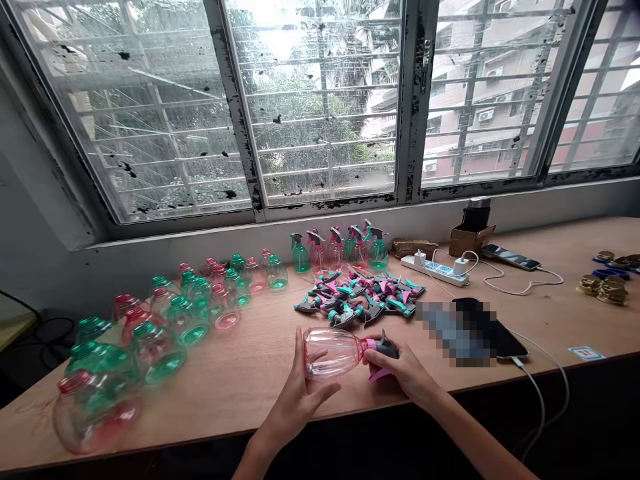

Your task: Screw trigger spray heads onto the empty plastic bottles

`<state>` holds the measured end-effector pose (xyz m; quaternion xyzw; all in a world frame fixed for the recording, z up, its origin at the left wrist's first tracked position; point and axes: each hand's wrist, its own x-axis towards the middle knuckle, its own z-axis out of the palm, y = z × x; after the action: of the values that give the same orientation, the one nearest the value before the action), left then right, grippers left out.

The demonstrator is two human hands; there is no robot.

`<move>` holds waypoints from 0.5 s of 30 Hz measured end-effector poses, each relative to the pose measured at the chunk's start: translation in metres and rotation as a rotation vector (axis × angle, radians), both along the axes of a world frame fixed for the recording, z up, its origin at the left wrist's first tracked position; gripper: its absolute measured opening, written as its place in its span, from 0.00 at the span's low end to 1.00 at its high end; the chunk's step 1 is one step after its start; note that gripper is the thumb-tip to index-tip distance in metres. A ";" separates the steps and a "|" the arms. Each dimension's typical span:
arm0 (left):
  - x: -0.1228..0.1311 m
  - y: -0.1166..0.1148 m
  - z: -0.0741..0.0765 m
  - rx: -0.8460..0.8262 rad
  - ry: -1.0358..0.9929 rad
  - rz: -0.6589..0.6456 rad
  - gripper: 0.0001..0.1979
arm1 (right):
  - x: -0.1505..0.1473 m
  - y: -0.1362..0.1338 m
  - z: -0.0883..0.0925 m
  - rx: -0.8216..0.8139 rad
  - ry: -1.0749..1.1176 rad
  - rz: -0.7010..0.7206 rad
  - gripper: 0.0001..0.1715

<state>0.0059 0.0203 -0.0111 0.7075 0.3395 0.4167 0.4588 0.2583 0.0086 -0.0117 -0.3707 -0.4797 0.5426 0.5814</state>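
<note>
A clear pink spray bottle [333, 352] lies sideways between my hands, above the front edge of the table. My left hand [303, 390] supports its base, with the fingers behind it and the thumb in front. At the neck, my right hand [397, 367] grips a pink and grey trigger spray head [385, 348], which sits against the bottle's mouth. How far it is screwed on cannot be made out. Just beyond the bottle is a heap of loose spray heads [360, 297] in grey, pink and teal.
Several open pink and green bottles [157, 353] stand on the left of the table. Bottles with spray heads [379, 250] line the wall below the window. To the right are a power strip [435, 270], phones [490, 327], cables and gold-coloured pieces [611, 290].
</note>
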 end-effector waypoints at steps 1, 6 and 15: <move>-0.001 0.001 -0.001 -0.015 -0.005 -0.005 0.58 | 0.000 0.000 0.000 -0.005 0.005 0.006 0.26; -0.001 0.001 0.000 -0.033 -0.026 -0.013 0.50 | 0.000 0.000 0.002 0.018 -0.012 0.004 0.22; -0.001 -0.005 0.007 -0.062 0.013 -0.006 0.58 | 0.000 -0.001 0.001 0.022 0.002 0.026 0.20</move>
<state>0.0051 0.0158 -0.0042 0.6966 0.3530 0.3999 0.4798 0.2586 0.0078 -0.0108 -0.3576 -0.4899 0.5452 0.5786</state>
